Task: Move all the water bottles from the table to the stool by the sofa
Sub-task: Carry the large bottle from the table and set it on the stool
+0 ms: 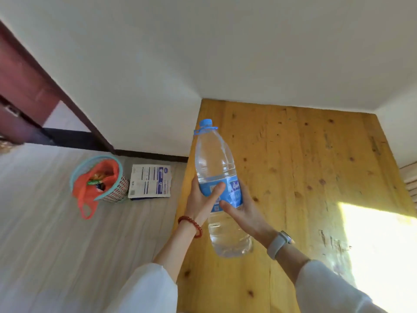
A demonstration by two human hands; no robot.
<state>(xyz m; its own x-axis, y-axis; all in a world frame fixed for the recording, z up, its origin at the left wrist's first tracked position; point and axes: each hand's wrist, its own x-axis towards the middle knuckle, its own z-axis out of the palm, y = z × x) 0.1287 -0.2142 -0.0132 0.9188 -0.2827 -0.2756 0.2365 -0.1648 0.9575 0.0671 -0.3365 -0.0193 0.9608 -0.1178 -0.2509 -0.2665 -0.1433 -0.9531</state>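
A large clear water bottle [214, 163] with a blue cap and blue label is held up above the left part of the yellow wooden table [304, 177]. My left hand [203, 199] grips it at the label from the left, thumb across the front. From the right, my right hand [241, 211] grips the label as well. The bottle leans slightly, cap pointing up and away. No other bottle, stool or sofa is in view.
On the grey floor left of the table stand a mesh waste basket [117, 190] lined with an orange bag and a flat white printed package [150, 180]. A dark red door frame [33, 86] is at far left. White walls meet behind the table.
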